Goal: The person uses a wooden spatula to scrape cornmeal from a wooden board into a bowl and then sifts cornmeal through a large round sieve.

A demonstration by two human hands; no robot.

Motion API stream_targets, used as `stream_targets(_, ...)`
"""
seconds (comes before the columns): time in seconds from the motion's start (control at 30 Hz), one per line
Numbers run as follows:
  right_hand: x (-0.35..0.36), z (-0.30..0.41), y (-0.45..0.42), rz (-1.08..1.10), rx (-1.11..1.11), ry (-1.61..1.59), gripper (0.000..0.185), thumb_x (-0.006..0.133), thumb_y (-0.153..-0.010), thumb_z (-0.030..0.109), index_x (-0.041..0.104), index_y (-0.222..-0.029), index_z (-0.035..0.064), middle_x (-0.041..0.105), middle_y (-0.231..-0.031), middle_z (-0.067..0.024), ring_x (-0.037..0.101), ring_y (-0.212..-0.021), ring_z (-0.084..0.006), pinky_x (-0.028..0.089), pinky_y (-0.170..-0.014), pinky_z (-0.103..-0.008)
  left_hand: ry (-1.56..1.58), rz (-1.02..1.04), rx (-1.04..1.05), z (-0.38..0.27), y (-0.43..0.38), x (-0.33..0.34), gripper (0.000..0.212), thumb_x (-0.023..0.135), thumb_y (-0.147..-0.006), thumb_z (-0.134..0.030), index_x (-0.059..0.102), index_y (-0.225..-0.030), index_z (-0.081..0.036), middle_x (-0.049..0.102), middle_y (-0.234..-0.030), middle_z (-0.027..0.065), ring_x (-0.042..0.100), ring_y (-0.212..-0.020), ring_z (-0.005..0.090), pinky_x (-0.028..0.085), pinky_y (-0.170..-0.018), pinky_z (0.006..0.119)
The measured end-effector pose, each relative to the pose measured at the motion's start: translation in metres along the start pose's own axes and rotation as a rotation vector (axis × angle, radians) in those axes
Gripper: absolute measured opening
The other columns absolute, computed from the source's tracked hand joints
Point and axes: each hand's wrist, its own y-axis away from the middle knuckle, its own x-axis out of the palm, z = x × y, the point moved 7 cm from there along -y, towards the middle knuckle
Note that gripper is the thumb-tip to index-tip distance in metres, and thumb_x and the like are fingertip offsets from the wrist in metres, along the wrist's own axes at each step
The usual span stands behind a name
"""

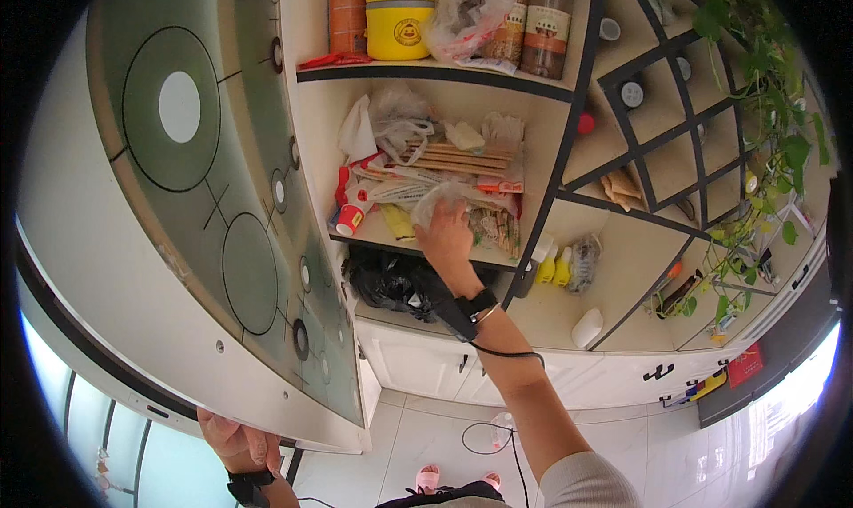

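Observation:
On the middle shelf of an open cabinet, my right hand (448, 231) has its fingers bunched on a crumpled clear plastic bag (430, 203). Behind it lie several wrapped disposable chopsticks (400, 191) and a bundle of bare wooden sticks (460, 158). Left of the hand are a yellow packet (398, 223) and a red paper cup (350, 220) on its side. Bundled thin sticks (506, 231) lie to its right. My left hand (240, 441) grips the lower edge of a large white-framed door panel (200, 348) with a circle pattern; its fingertips are partly hidden.
On the shelf above stand a yellow container (400, 21) and lidded jars (546, 31). A black plastic bag (386, 285) fills the compartment below. To the right are a diamond lattice rack (686, 128) and a trailing plant (793, 148). A black cable (516, 458) hangs near my feet.

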Motion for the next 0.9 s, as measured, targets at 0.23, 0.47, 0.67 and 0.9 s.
stream_targets(0.23,0.003,-0.006,-0.002,-0.1,-0.103,-0.252,0.034,0.063,-0.073,0.014,0.051,-0.102,0.0002,0.047,-0.107,-0.0248,0.054,-0.086,-0.039,0.048,-0.071,-0.0456,0.034,-0.027,-0.048,0.001,0.002,-0.001,0.03,0.041,-0.088,-0.003,0.039,-0.108,0.02,0.049,-0.044,0.0206,0.047,-0.029,0.0279,0.043,-0.026,0.037)
stream_targets(0.47,-0.111,-0.046,-0.069,-0.395,-0.083,-0.305,0.026,0.063,-0.074,0.012,0.056,-0.096,-0.0016,0.053,-0.095,-0.0215,0.055,-0.083,-0.0383,0.047,-0.07,-0.0443,0.099,0.006,-0.101,0.001,0.005,-0.006,0.035,0.04,-0.086,0.001,0.033,-0.115,0.019,0.05,-0.049,0.0223,0.048,-0.032,0.0283,0.047,-0.028,0.039)
stream_targets(0.67,-0.081,-0.048,-0.177,-0.379,-0.116,-0.015,0.029,0.061,-0.077,0.012,0.056,-0.1,-0.0039,0.052,-0.102,-0.0268,0.056,-0.085,-0.0407,0.048,-0.071,-0.0468,-0.043,0.134,-0.11,0.002,-0.002,0.003,0.034,0.031,-0.093,-0.006,0.036,-0.116,0.017,0.051,-0.047,0.0174,0.047,-0.028,0.0247,0.043,-0.024,0.032)
stream_targets(0.9,-0.025,0.005,-0.157,-0.065,-0.447,-0.089,0.028,0.058,-0.076,0.009,0.056,-0.101,-0.0046,0.058,-0.088,-0.0239,0.056,-0.085,-0.0379,0.048,-0.07,-0.0446,-0.064,0.056,-0.092,-0.001,-0.002,0.005,0.037,0.036,-0.084,-0.002,0.036,-0.115,0.017,0.053,-0.051,0.0214,0.041,-0.025,0.0231,0.042,-0.024,0.033)
